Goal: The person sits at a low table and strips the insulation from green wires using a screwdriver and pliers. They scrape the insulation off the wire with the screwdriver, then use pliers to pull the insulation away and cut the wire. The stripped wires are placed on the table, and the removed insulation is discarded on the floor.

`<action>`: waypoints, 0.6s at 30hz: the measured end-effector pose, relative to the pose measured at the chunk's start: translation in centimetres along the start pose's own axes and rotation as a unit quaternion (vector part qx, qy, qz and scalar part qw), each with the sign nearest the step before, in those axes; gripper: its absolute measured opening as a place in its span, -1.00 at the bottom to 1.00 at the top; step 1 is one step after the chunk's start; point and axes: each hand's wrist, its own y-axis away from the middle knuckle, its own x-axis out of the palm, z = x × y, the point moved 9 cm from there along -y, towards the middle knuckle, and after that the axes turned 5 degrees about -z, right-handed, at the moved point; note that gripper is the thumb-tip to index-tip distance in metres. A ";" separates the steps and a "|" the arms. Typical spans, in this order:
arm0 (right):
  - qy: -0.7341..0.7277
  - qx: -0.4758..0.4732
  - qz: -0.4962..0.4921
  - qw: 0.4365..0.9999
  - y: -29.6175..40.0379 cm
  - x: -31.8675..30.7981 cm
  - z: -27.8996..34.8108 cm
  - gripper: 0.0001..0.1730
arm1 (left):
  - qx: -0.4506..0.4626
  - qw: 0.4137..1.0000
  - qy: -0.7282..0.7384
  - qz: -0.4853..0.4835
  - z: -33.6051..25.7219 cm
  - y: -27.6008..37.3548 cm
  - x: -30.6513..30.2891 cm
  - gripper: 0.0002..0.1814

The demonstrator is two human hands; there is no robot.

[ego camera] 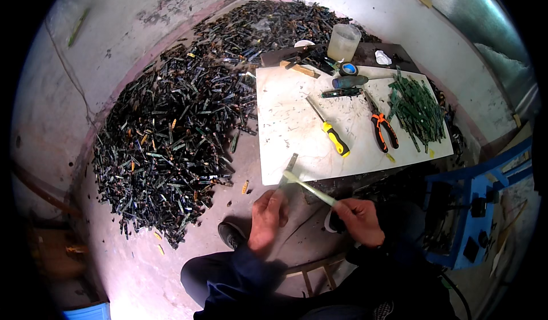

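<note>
My left hand [268,219] holds a narrow, flat strip [292,162] that points up over the near left corner of a white board [278,140]. In my right hand [360,222] is a pale, slender tool [314,191] whose far end crosses the strip; whether the two touch I cannot tell. On the board lie a yellow-and-black screwdriver [335,139], orange-and-black long-nose pliers [380,129], a dark-handled screwdriver [349,81], a roll of tape [348,69] and a heap of green circuit board strips [417,110].
A large heap of dark strips [167,148] covers the floor at left and behind. A translucent plastic cup [343,42] stands behind the board, near a crumpled white piece [382,57]. At right is a blue frame [471,217]. Walls enclose the back.
</note>
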 end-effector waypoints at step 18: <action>-0.002 -0.037 -0.031 0.999 -0.6 -0.8 1.4 -0.70 | -0.002 1.000 -0.007 0.030 0.0 -0.1 0.5 -0.65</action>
